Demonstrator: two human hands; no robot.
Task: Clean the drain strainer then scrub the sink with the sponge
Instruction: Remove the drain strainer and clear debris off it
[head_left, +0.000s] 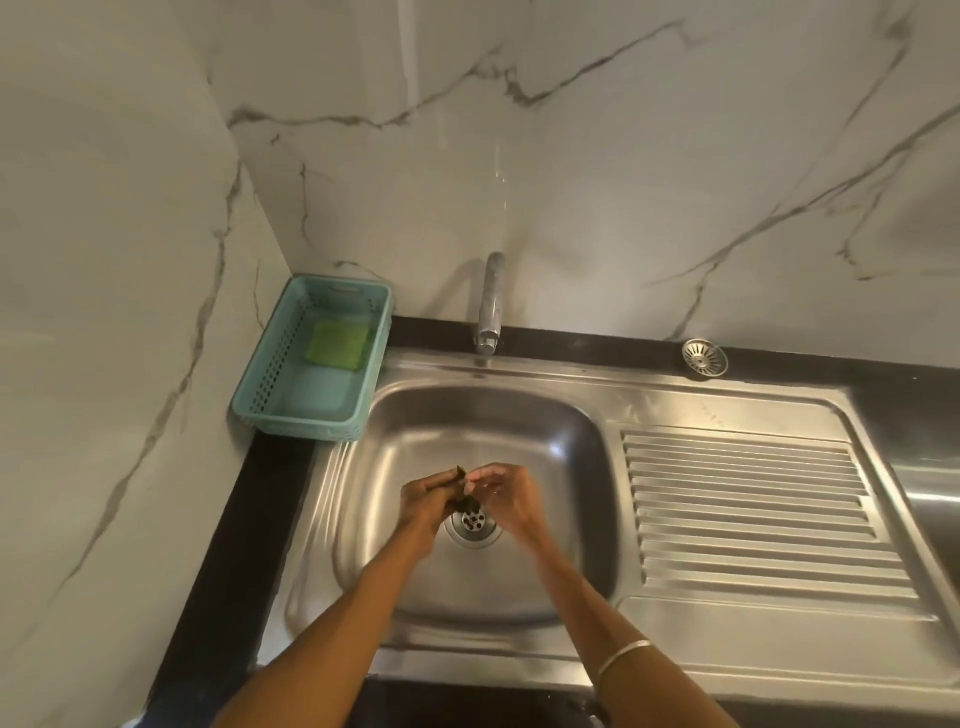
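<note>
clearly the step in hand is clearing dark debris (461, 500) from the drain opening (473, 524) of the sink (483, 431), while the drain strainer (705, 357) sits on the back ledge, well apart. the left hand (428, 501) pinches the scrap between its fingers (451, 477) just above the drain; the right hand (501, 493) hovers close, fingers loosely curled and holding nothing visible. it would be wise to lift the scrap whole and carry it away from the basin, since dark bits remain in the opening. the green sponge (337, 344) waits in the teal basket (258, 400) beside the faucet (491, 306).
</note>
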